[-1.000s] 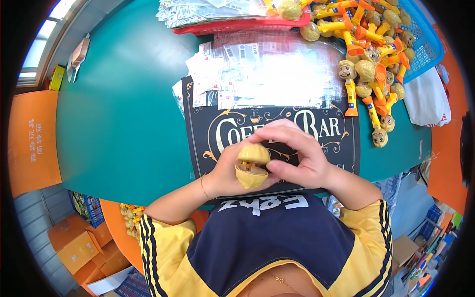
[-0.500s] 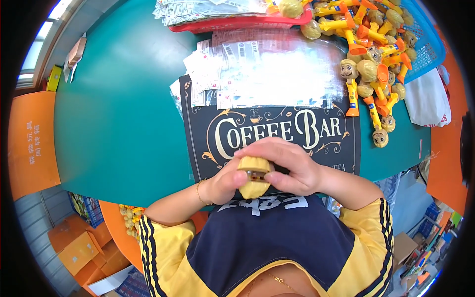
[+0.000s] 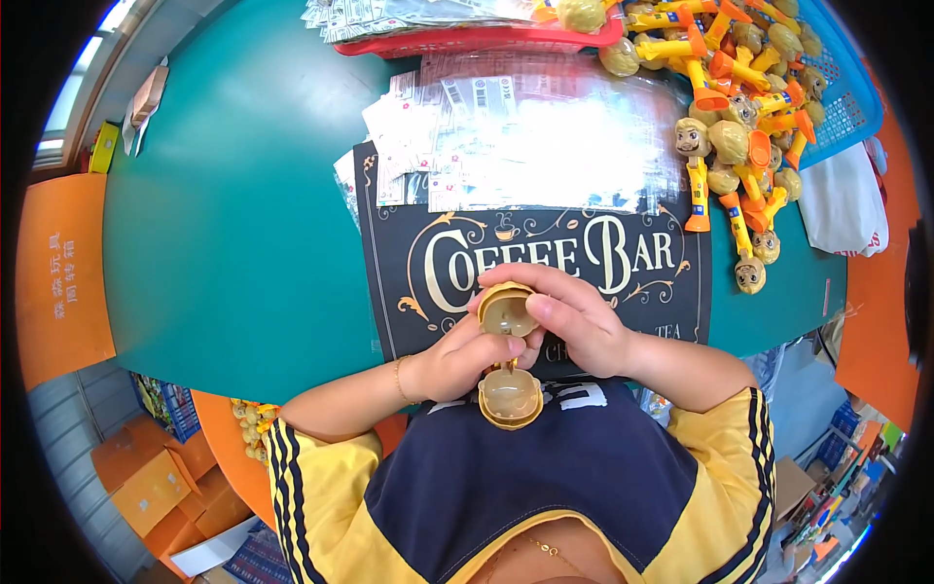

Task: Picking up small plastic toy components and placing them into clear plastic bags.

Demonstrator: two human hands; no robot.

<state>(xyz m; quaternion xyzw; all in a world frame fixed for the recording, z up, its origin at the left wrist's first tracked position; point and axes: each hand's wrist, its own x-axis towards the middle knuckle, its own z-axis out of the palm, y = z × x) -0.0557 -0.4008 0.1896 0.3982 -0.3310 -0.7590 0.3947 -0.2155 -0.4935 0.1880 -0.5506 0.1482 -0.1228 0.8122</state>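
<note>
Between my hands a hollow golden-yellow toy head is spread apart into two rounded halves, their pale insides facing up. A narrow middle part joins the halves. My left hand pinches the toy at that middle, its thumb lying across the front. The upper half sits against the fingers of my right hand, whose thumb presses on its rim. Both hands are above the lower edge of a black printed mat. Several yellow-and-orange toy figures with big golden heads lie heaped at the right.
A blue basket stands behind the toy heap. Clear printed plastic bags cover the mat's far part, before a red tray. A white bag rests at the right of the green table. An orange box stands beyond the left edge.
The toy head has come open from a narrow gap into two wide-spread halves. My right hand has shifted slightly and holds the upper half back.
</note>
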